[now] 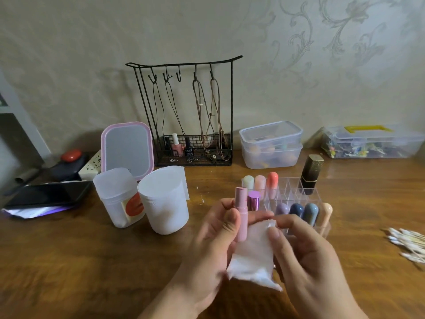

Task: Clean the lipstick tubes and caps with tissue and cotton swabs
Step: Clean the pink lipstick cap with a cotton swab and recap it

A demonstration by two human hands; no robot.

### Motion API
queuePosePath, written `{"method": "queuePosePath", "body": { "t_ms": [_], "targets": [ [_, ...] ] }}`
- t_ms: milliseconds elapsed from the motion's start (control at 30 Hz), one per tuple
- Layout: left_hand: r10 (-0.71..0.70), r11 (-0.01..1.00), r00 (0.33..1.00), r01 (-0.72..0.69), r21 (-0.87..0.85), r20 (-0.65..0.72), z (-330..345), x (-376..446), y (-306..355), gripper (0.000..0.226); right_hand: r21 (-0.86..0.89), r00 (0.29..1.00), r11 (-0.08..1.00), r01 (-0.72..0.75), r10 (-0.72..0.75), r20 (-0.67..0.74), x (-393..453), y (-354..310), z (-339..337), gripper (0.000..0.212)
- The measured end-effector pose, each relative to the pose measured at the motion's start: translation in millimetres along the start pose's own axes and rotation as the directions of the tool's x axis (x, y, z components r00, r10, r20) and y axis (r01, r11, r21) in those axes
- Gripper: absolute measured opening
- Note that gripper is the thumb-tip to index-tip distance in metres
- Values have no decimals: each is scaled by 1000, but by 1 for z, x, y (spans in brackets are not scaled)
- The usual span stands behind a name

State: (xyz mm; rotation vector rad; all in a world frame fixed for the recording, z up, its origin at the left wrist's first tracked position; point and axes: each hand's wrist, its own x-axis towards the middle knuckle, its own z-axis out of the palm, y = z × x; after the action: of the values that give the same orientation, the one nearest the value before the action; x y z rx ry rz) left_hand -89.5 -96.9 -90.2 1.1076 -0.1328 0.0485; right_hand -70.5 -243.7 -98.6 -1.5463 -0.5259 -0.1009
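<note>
My left hand (pixel 213 229) grips an upright pink lipstick tube (pixel 241 215) while my right hand (pixel 305 249) pinches a folded tissue (pixel 250 256) against it, above the wooden table (pixel 92 261). I judge this an early wipe. The tubes standing in the clear organizer (pixel 296 189) just behind and the cotton swabs (pixel 407 242) far right look untouched. The tissue roll (pixel 164 201) stands clear on the left, blocking nothing.

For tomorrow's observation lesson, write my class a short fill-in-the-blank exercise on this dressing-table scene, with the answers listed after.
1. The left hand grips a ____ lipstick tube.
2. The right hand pinches a white ____ against that tube.
3. The pile of cotton swabs lies at the table's ____ edge.
4. The tall black lipstick stands in the clear ____.

Missing words: pink; tissue; right; organizer
</note>
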Motion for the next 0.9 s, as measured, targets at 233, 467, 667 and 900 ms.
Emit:
{"method": "queuePosePath", "body": {
  "t_ms": [233, 467, 667, 900],
  "targets": [
    [68, 993, 991, -56, 105, -113, -3, 3, -1, 22, -128, 970, 984, 123, -147, -196, 6, 6, -5, 9],
    [7, 999, 1000, -7, 41, 23, -3, 1, -6, 48, -337, 901, 905, 259, -352, -254, 8, 3, -9, 7],
    [3, 1000, 1000, -3, -30, 4, -4, 1, -8, 52, -608, 761, 627, 488, -647, -56, 3, -1, -11, 16],
    [29, 999, 996, -26, 33, -82, 1, 1, -14, 65, -653, 880, 691, 310, -468, -78, 6, 0, -9, 29]
  ]
}}
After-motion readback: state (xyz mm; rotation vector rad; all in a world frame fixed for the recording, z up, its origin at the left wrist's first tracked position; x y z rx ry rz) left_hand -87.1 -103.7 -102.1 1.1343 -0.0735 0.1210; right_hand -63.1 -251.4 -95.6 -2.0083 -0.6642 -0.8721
